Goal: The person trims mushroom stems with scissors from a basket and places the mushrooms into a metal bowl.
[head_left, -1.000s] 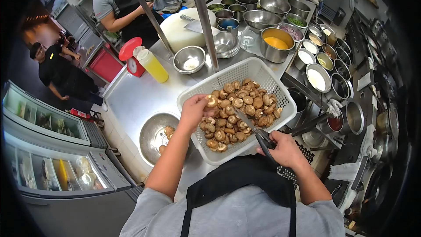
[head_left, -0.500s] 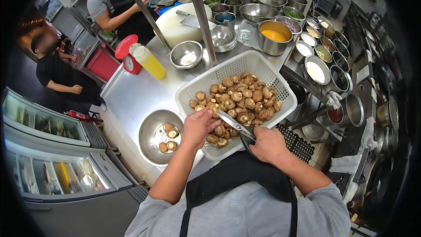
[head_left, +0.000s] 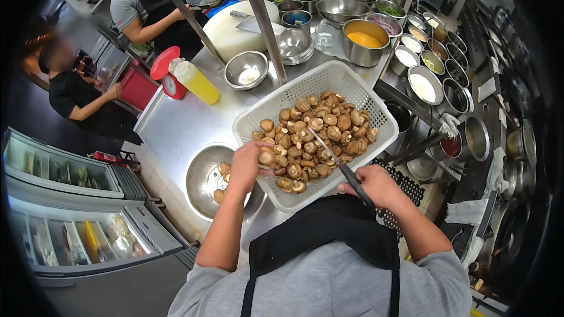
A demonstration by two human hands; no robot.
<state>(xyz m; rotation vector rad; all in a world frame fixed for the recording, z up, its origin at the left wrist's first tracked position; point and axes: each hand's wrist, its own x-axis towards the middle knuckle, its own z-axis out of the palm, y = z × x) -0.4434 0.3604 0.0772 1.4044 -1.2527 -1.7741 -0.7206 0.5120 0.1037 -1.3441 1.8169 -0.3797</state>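
Note:
Brown mushrooms [head_left: 320, 123] are heaped in a white perforated basket [head_left: 249, 122] in front of me. My left hand [head_left: 244, 167], over the basket's left side, pinches one mushroom [head_left: 266, 156] between its fingers. Black-handled scissors [head_left: 348, 175] are in my right hand [head_left: 379, 186] at the basket's near right edge. Their blades point up and left over the heap, apart from the pinched mushroom. Left of the basket, a steel bowl [head_left: 197, 183] holds a few mushrooms, partly hidden behind my left forearm.
A yellow squeeze bottle [head_left: 200, 84], a red scale [head_left: 166, 70] and a small steel bowl [head_left: 247, 70] stand beyond. A cleaver [head_left: 258, 26] lies on a round white board [head_left: 235, 38]. A metal post [head_left: 264, 23] rises behind the basket. Two people are at the left.
My left hand has moved left, away from the scissors, with a mushroom. The scissors have turned, and their blades no longer meet the mushroom. A person in black has raised a forearm.

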